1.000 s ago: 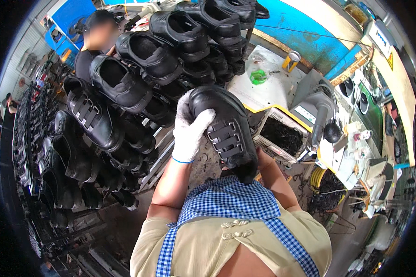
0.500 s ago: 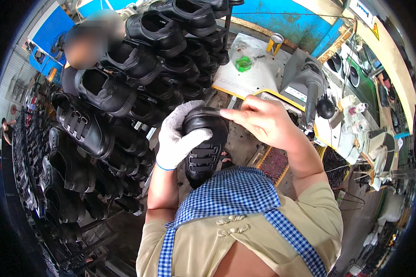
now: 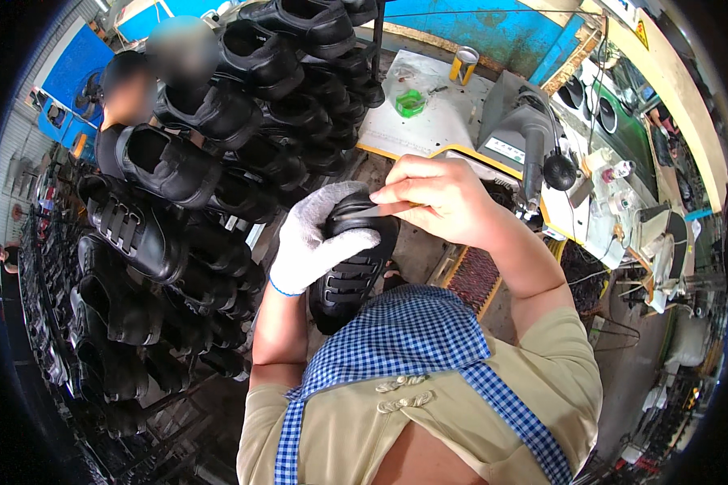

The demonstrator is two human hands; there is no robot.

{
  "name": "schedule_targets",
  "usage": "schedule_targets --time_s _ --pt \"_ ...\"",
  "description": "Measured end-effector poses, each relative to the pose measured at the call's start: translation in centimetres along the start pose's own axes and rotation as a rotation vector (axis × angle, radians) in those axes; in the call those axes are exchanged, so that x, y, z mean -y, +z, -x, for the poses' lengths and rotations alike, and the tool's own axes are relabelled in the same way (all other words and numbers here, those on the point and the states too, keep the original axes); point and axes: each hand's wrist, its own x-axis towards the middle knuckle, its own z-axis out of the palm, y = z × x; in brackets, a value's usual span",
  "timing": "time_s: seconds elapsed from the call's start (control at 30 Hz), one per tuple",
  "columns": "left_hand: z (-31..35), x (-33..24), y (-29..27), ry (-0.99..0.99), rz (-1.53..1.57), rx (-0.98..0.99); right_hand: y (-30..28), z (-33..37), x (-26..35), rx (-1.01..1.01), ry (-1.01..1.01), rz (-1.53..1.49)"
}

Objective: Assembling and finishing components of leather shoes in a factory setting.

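The gloved left hand (image 3: 306, 238) grasps a black shoe (image 3: 349, 283), partly covering its far end, where the right hand (image 3: 445, 202) pinches an indistinct thin strip (image 3: 359, 216).

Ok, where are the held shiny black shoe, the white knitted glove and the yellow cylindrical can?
Held shiny black shoe (image 3: 350, 279): head view, on its strapped upper.
White knitted glove (image 3: 307, 249): head view, near the thumb's base.
Yellow cylindrical can (image 3: 463, 67): head view, on its side.

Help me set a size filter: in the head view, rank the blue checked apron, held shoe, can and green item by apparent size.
1. Blue checked apron
2. Held shoe, partly covered by the left hand
3. Can and green item: too alike to rank.
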Motion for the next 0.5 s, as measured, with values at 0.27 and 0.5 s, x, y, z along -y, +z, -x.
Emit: schedule_targets --time_s 0.27,0.5 --pt "0.4 0.8 0.2 0.044 -0.020 0.025 3.0 2.2 -3.7 -0.271 0.213 -0.002" --pt "0.2 5.7 -1.0 0.189 0.267 -0.419 8.2 14.2 -6.0 -0.228 0.877 -0.322"
